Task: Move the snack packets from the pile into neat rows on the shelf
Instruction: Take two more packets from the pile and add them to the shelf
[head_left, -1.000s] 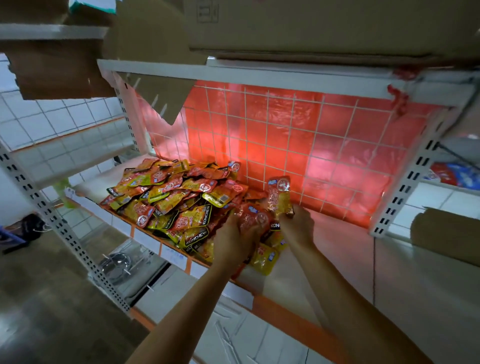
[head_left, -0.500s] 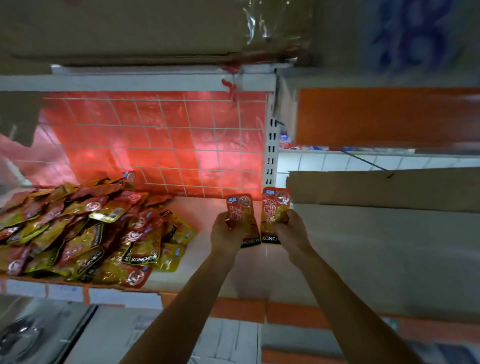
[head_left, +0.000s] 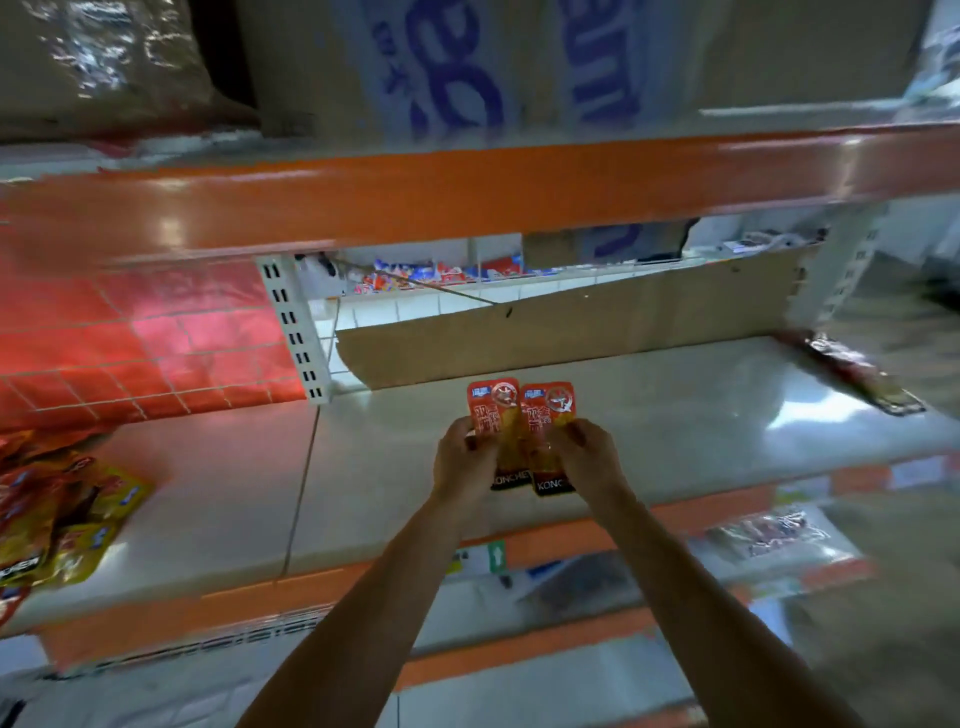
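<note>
The left grip (head_left: 465, 462) is pinching the left packet (head_left: 491, 410) by its outer edge, thumb and curled fingers closed on it. The right grip (head_left: 589, 457) is doing the same with the right packet (head_left: 548, 410). The two packets are sitting side by side, edges touching or slightly overlapping, faces up and tops pointing to the back. They are hovering over the middle of the shelf (head_left: 701, 415), or lying on it; I cannot tell which.

By my reading, the task is only getting started. No row is showing on this stretch of shelf, and these two packets look like the first pair of one. The pile (head_left: 57, 514) is lying well apart at the left edge of the view, many packets deep, so nearly all the work is waiting. Placing this pair straight is what should be setting the line for later ones.

The shelf is pale, smooth and glossy, catching glare, so packets are likely sliding easily on it. A dark packet-like thing (head_left: 862, 374) is lying at its far right, too blurred to name. Cardboard (head_left: 571, 327) is standing along the back, beside a slotted upright (head_left: 291, 332) and a red gridded panel (head_left: 140, 338). An orange-edged upper shelf (head_left: 467, 192) is carrying boxes (head_left: 467, 62) overhead, and lower shelves are showing beneath, blurred.
</note>
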